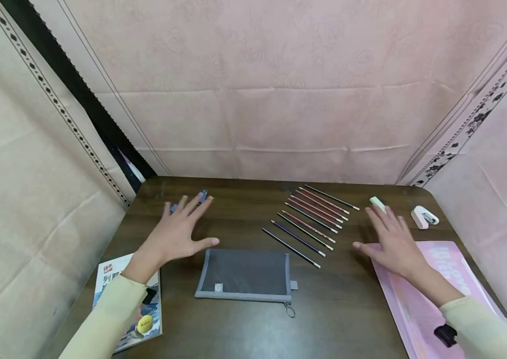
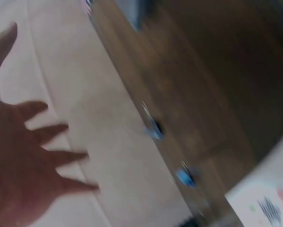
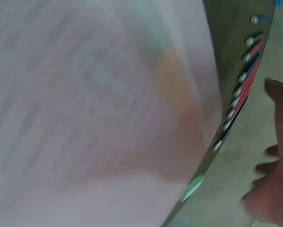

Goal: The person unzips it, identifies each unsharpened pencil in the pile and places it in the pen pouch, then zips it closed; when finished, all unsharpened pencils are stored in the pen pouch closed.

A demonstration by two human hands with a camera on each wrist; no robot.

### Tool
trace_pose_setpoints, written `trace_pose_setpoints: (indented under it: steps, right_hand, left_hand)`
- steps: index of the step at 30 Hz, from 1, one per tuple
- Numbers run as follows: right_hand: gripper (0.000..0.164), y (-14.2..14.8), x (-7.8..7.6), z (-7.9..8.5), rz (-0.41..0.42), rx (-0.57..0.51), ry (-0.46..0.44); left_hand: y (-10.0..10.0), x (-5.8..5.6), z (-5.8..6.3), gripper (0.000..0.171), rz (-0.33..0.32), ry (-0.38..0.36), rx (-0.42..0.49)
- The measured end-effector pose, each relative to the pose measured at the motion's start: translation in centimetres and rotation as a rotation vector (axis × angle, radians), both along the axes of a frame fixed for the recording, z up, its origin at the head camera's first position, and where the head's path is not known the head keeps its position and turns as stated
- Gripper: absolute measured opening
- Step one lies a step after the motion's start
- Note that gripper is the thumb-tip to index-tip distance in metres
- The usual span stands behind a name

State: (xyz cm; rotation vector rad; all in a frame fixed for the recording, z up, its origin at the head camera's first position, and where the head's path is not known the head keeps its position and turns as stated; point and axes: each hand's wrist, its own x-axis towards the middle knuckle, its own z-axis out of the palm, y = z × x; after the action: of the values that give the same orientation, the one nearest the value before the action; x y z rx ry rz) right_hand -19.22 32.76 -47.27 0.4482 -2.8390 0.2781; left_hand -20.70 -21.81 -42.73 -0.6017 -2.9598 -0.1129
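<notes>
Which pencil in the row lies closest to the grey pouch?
The dark pencil at the row's near end, toward the wearer. It lies right beside the grey pouch; the blue pencil and all the rest lie beyond it.

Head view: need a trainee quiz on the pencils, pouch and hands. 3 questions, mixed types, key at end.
1. Which thing lies between the book and the pink folder?
A) a mug
B) a gray pouch
C) a ruler
2. True or false: the pencils are inside the pouch.
3. Open question: what do the left grip and the right grip hold?

Key:
1. B
2. False; they lie side by side on the table, outside the pouch.
3. Nothing; both are empty, fingers spread.
</notes>
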Motion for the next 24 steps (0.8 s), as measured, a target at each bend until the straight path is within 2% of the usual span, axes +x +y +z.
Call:
trace_pose_setpoints:
  steps: [5, 7, 10, 14, 17, 20, 24]
  right_hand:
    - [0.090, -3.6, 0.6, 0.8, 0.291, 0.006, 0.175]
    - [0.090, -5.2, 1.1, 0.8, 0.384, 0.009, 0.197]
    - [0.093, -7.6, 2.0, 0.5, 0.502, -0.004, 0.198]
    - [0.092, -10.7, 3.3, 0.1, 0.620, -0.015, 0.146]
    - [0.082, -12.4, 4.2, -0.1, 0.686, -0.054, 0.079]
    - [0.069, -13.6, 4.9, -0.2, 0.726, -0.093, 0.016]
    - [0.059, -14.6, 5.5, -0.3, 0.755, -0.082, -0.044]
  left_hand:
    - [3.9, 2.3, 1.1, 0.061, -0.306, 0.061, 0.087]
    - [5.7, 3.4, 1.3, 0.049, -0.397, 0.032, 0.109]
    - [8.1, 5.0, 1.3, 0.038, -0.500, -0.044, 0.105]
    - [10.7, 7.2, 1.0, 0.034, -0.616, -0.188, 0.092]
    - [12.3, 8.4, 0.5, 0.037, -0.680, -0.282, 0.078]
    - [13.5, 9.3, -0.1, 0.041, -0.720, -0.311, 0.026]
    - [14.4, 10.0, -1.0, 0.044, -0.745, -0.300, -0.062]
